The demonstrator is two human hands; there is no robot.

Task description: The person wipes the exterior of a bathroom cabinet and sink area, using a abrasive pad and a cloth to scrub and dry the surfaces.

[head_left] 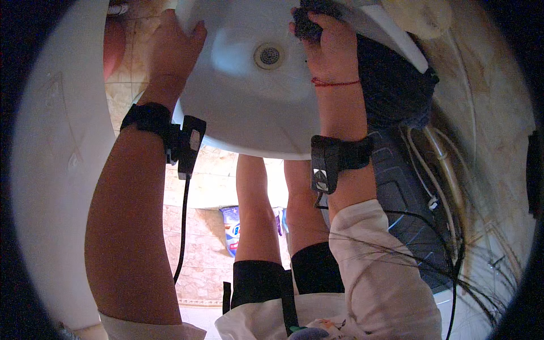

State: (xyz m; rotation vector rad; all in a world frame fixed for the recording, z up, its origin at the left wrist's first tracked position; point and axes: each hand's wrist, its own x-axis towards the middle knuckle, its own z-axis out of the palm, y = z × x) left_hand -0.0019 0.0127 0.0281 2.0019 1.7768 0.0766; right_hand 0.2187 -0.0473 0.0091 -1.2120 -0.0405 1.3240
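Observation:
A white washbasin (249, 122) with a round metal drain (269, 55) lies in front of me. My right hand (334, 48) is over its right side, fingers closed round a dark, rough-textured wad (309, 25); whether that is a sponge or a bunched cloth does not show. At the basin's left rim is my left hand (173, 51), its thumb spread from the fingers and nothing visible in it. Dim light blurs its fingertips, so contact with the rim is unclear. A red cord circles my right wrist.
Black boxes with cables are strapped to both forearms. Dark fabric (396, 85) hangs right of the basin, above a dark grey ribbed surface (402, 187). Hoses run along the right wall. A purple-and-white packet (231, 229) stands on the tiled floor beside my legs.

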